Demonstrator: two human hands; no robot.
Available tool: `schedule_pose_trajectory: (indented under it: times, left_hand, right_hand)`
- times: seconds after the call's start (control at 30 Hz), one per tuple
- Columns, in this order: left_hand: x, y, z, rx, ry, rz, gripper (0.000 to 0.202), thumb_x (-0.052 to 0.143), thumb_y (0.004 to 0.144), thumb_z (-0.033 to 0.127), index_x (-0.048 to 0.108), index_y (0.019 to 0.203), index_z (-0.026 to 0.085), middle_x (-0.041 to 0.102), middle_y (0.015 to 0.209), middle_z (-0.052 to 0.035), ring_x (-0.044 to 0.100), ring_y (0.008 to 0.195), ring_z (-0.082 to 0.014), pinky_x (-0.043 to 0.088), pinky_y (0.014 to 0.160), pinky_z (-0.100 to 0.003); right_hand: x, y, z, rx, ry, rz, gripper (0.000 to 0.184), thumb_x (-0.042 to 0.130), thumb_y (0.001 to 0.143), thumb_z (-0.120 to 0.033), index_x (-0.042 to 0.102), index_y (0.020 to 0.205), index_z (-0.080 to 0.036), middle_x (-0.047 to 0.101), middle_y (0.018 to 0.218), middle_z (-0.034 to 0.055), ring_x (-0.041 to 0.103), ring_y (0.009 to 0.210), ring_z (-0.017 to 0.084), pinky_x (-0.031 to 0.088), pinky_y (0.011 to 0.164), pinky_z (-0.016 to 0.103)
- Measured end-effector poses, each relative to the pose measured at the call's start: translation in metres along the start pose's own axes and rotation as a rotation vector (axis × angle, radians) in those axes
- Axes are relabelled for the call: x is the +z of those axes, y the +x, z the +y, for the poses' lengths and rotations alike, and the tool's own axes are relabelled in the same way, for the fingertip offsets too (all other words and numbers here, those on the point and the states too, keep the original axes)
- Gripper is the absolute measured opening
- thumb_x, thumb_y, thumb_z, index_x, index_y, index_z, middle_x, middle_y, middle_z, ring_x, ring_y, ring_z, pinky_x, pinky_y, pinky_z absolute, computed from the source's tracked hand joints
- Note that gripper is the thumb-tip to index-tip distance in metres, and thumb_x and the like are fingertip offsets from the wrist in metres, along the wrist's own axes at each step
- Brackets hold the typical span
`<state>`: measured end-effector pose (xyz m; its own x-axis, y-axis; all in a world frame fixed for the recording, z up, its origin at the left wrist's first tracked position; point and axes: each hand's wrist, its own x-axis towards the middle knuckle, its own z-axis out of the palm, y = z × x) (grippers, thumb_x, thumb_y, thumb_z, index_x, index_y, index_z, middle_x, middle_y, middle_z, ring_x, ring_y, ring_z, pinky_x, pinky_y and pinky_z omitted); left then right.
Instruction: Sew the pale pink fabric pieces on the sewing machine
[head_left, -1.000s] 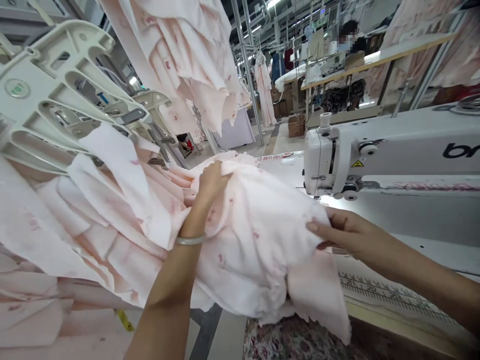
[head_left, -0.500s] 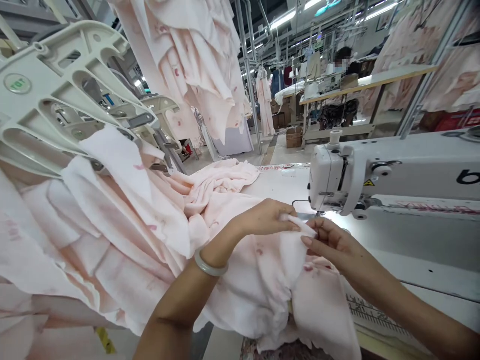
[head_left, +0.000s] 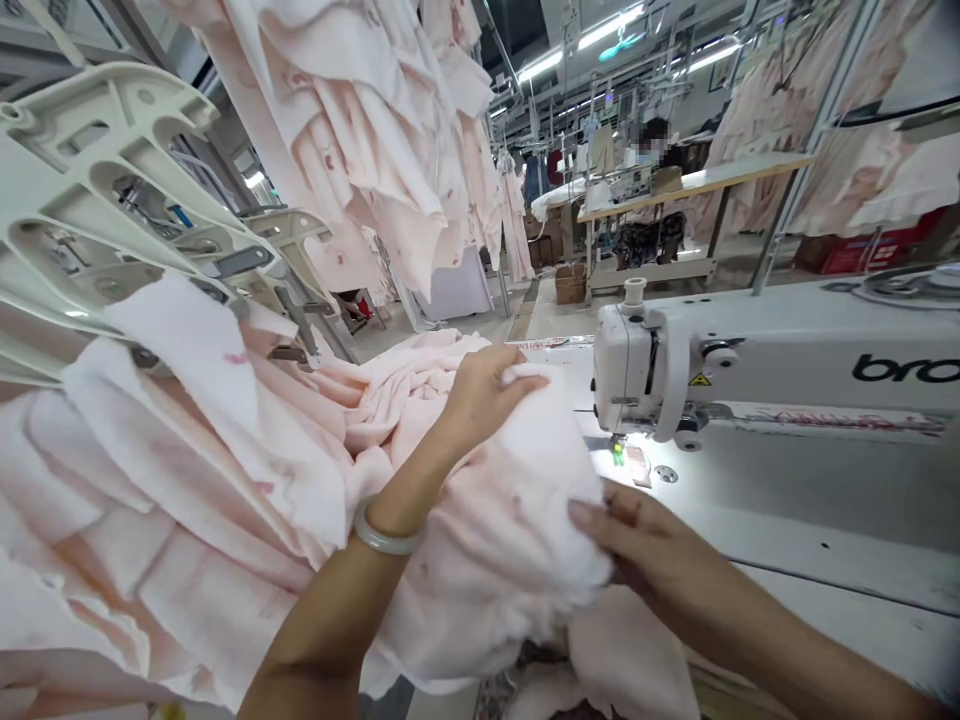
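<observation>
Cloth (head_left: 525, 465), pale pink with small darker marks, spreads across the middle of the frame, held by both hands. The left hand (head_left: 484, 395) pinches its upper edge between thumb and fingers; the right hand (head_left: 637, 525) grips its right edge lower down, thumb on top. A pale bracelet (head_left: 384, 541) circles the left arm. Just right of the cloth stands a white sewing machine (head_left: 787, 340), light falling on the white surface (head_left: 780, 510) beneath it. Pink fabric (head_left: 247, 440) lies heaped at left, below a plastic frame (head_left: 30, 180). Garments (head_left: 360, 120) hang at top centre, and a person (head_left: 673, 156) is at upper right
</observation>
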<state>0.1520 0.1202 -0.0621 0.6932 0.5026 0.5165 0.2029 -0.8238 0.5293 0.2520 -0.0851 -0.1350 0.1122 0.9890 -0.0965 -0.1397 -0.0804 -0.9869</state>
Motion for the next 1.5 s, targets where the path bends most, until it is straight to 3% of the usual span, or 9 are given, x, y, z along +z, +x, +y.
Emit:
schedule_pose_trajectory:
  times: [0.17,0.27,0.33,0.4,0.5,0.63,0.9,1.13,1.5]
  left_hand:
    - [0.045,-0.001,0.001,-0.172,0.113,-0.423,0.015,0.074,0.095,0.033,0.067,0.091,0.021,0.074,0.098,-0.0044,0.068,0.096,-0.0238,0.049,0.084,-0.03]
    - [0.079,-0.004,-0.005,-0.198,0.06,-0.593,0.019,0.079,0.09,0.036,0.07,0.086,0.02,0.075,0.089,-0.0018,0.07,0.086,-0.0221,0.05,0.073,-0.026]
    - [0.094,-0.002,-0.009,-0.208,0.039,-0.632,0.019,0.079,0.089,0.039,0.073,0.089,0.02,0.076,0.09,-0.0018,0.072,0.088,-0.0222,0.052,0.073,-0.025]
    - [0.103,0.002,-0.012,-0.219,0.027,-0.648,0.018,0.078,0.089,0.037,0.077,0.096,0.021,0.079,0.095,-0.0029,0.073,0.093,-0.0236,0.054,0.078,-0.026]
    - [0.11,0.008,-0.014,-0.237,0.026,-0.658,0.015,0.077,0.087,0.033,0.078,0.096,0.02,0.08,0.1,-0.0042,0.073,0.099,-0.0247,0.055,0.082,-0.027]
    - [0.119,0.006,-0.016,-0.273,0.041,-0.652,0.014,0.074,0.09,0.033,0.075,0.087,0.02,0.078,0.095,-0.0033,0.072,0.095,-0.0234,0.053,0.078,-0.027]
    - [0.116,-0.023,-0.006,-0.295,0.041,-0.663,0.025,0.074,0.092,0.033,0.06,0.076,0.02,0.07,0.084,0.0011,0.066,0.086,-0.0183,0.042,0.073,-0.027]
    - [0.107,-0.052,0.001,-0.324,-0.007,-0.611,0.032,0.075,0.094,0.038,0.055,0.077,0.02,0.068,0.087,-0.0003,0.062,0.083,-0.0171,0.042,0.075,-0.027]
    - [0.113,-0.046,0.002,-0.338,0.044,-0.66,0.014,0.065,0.09,0.032,0.059,0.084,0.021,0.076,0.095,-0.0033,0.069,0.091,-0.0219,0.048,0.082,-0.03]
  right_hand:
    - [-0.043,-0.019,0.014,0.173,0.191,0.056,0.109,0.094,0.074,-0.062,0.043,0.164,-0.025,0.077,0.096,0.007,0.075,0.079,0.027,0.065,0.075,0.038]
    - [-0.078,-0.029,0.051,0.056,0.019,0.112,0.104,0.073,0.095,-0.071,0.015,0.176,-0.04,0.07,0.142,0.0118,0.078,0.107,0.032,0.068,0.082,0.042]
    - [-0.101,-0.032,0.07,-0.076,-0.313,-0.029,0.078,0.064,0.103,-0.065,0.038,0.171,-0.037,0.063,0.155,0.0121,0.071,0.129,0.034,0.065,0.1,0.043]
    - [-0.121,-0.031,0.076,-0.299,-0.773,-0.032,0.055,0.052,0.112,-0.046,0.048,0.166,-0.04,0.068,0.151,0.0076,0.073,0.128,0.031,0.067,0.094,0.039]
    - [-0.137,-0.014,0.068,-0.77,-1.275,-0.021,0.056,0.049,0.106,-0.016,0.055,0.159,-0.032,0.076,0.136,0.0086,0.078,0.113,0.026,0.068,0.087,0.035]
    - [-0.142,0.021,0.059,-1.003,-1.344,-0.037,0.049,0.045,0.101,-0.004,0.06,0.145,-0.019,0.078,0.094,0.0053,0.074,0.076,0.023,0.063,0.071,0.036]
    - [-0.123,0.011,0.065,-0.911,-1.277,-0.006,0.027,0.047,0.101,-0.002,0.067,0.1,-0.021,0.068,0.09,0.005,0.065,0.074,0.019,0.05,0.061,0.031]
    - [-0.123,0.004,0.063,-1.177,-1.329,-0.045,0.036,0.039,0.109,-0.004,0.07,0.125,-0.015,0.081,0.113,0.0092,0.075,0.097,0.02,0.061,0.086,0.03]
    - [-0.132,0.013,0.068,-1.061,-1.251,0.038,0.035,0.049,0.113,-0.021,0.073,0.14,-0.022,0.083,0.115,0.0077,0.081,0.1,0.023,0.066,0.101,0.036]
